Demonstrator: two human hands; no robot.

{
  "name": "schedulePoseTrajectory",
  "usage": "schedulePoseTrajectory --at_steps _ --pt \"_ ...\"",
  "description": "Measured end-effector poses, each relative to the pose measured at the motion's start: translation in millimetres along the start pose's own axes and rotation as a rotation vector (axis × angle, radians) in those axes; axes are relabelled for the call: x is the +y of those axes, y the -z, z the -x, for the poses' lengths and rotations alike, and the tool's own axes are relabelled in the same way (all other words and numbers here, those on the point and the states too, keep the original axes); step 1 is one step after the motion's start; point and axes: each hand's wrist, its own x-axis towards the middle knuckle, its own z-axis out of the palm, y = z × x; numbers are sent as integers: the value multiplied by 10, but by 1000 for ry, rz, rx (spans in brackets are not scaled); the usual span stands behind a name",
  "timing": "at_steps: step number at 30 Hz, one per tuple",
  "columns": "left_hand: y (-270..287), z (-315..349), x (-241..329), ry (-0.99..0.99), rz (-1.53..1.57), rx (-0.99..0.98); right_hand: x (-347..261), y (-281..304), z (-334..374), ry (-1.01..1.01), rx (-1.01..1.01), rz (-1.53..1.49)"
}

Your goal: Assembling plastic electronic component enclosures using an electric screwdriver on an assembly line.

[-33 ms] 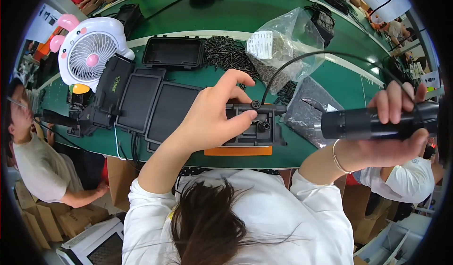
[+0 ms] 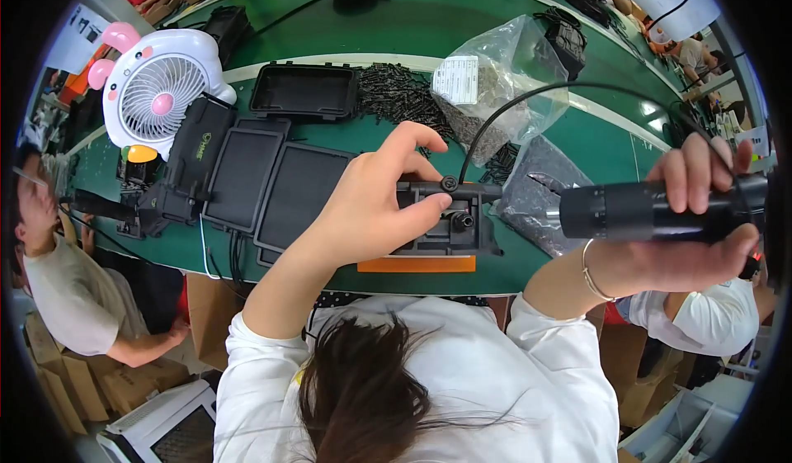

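Observation:
My left hand (image 2: 363, 199) is closed on a black plastic housing (image 2: 474, 236), its thumb and fingers gripping the upper left part. A round fitting with a black cable (image 2: 495, 120) rises from the housing's top; the cable arches over to the right. My right hand (image 2: 701, 191) is wrapped around a black cylindrical electric screwdriver (image 2: 619, 213), held level in the air. Its silvery bit end points left towards the housing, apart from it. Under the housing shows an orange pad (image 2: 417, 264). What lies beneath my left palm is hidden.
Left of the housing lie black cases (image 2: 301, 191), with a white fan (image 2: 161, 92) behind them. Beyond stand an open black box (image 2: 301, 92), a heap of black screws (image 2: 396, 92) and a clear bag (image 2: 499, 83). A grey bag (image 2: 540, 186) lies right. People sit at both sides.
My right hand and the screwdriver have shifted very slightly. My left hand and the housing stay almost where they were.

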Motion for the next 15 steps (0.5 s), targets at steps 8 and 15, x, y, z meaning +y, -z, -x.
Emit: schedulePoseTrajectory --at_steps 8,15 --pt "-48 -15 -126 -142 17 69 420 -261 -243 -143 -118 140" --pt "-58 -16 -153 -189 -40 103 481 -281 -237 -243 -123 211"
